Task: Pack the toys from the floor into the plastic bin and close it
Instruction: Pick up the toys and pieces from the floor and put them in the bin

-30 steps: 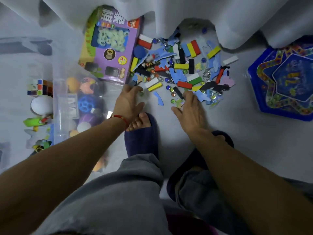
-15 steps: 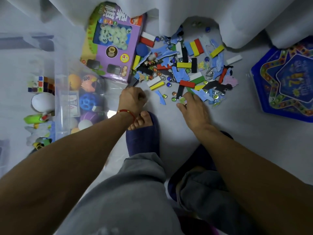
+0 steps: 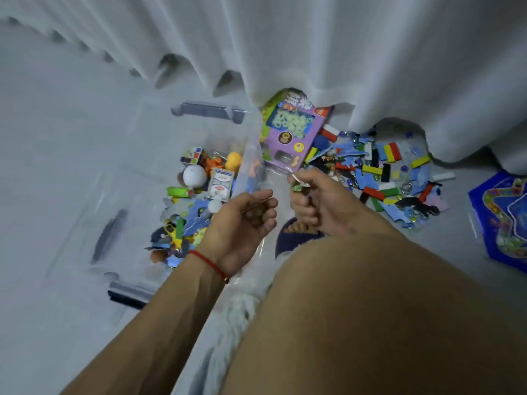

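Observation:
A clear plastic bin (image 3: 251,155) stands on the floor at left, holding a white ball, a cube puzzle, a card box and several foam pieces. My left hand (image 3: 242,223) hovers over the bin's right rim, cupped around a few small marbles. Just to its right, my right hand (image 3: 316,201) is lifted off the floor and pinches small pieces, a marble and a pale strip. A pile of coloured blocks, foam shapes and marbles (image 3: 379,178) lies on the floor beyond my right hand. A purple game box (image 3: 288,135) leans beside the bin.
A white curtain (image 3: 313,52) hangs along the back, draping onto the pile. A blue star-shaped board (image 3: 504,220) lies at the right edge. My foot in a dark slipper (image 3: 296,235) rests between bin and pile. Dark bin latches (image 3: 208,111) show on the bin's ends.
Both hands have closed on small pieces from the pile and risen off the floor, moving left toward the bin. The view has swung left and up, showing more of the bin.

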`<state>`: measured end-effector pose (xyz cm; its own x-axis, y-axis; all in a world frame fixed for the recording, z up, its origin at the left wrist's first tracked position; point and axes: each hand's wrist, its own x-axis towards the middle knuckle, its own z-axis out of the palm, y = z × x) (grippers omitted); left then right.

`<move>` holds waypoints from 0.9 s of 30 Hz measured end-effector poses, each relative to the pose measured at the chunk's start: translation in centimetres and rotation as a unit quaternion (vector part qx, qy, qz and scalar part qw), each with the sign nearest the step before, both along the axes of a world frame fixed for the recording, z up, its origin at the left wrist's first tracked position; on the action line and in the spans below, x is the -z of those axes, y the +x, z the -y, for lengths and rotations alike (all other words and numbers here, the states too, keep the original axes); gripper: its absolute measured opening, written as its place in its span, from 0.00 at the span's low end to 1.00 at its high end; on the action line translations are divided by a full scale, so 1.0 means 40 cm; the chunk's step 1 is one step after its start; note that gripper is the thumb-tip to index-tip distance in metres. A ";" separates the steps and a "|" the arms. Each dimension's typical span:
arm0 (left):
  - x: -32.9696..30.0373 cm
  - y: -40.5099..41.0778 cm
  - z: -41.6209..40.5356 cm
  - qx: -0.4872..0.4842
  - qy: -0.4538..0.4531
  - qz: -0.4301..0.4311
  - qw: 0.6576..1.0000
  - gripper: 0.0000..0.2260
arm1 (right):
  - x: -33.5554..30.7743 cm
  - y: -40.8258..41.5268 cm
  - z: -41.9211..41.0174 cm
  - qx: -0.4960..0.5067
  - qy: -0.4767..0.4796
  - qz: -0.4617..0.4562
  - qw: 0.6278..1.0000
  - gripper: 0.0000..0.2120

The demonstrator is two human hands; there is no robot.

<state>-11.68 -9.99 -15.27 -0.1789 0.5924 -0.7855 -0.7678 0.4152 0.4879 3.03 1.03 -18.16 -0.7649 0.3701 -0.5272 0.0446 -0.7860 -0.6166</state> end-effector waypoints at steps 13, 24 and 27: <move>-0.171 -0.184 0.229 -0.175 -0.009 -0.197 0.965 0.13 | -0.318 -0.291 0.055 -0.210 0.218 0.147 0.942 0.16; -0.042 0.091 -0.093 0.141 0.082 -0.342 0.925 0.09 | -0.180 0.261 -0.344 -0.389 0.499 0.512 0.581 0.15; 0.093 0.143 -0.171 0.248 0.063 -0.379 0.890 0.08 | -0.038 0.385 -0.357 -0.377 0.444 0.546 0.602 0.20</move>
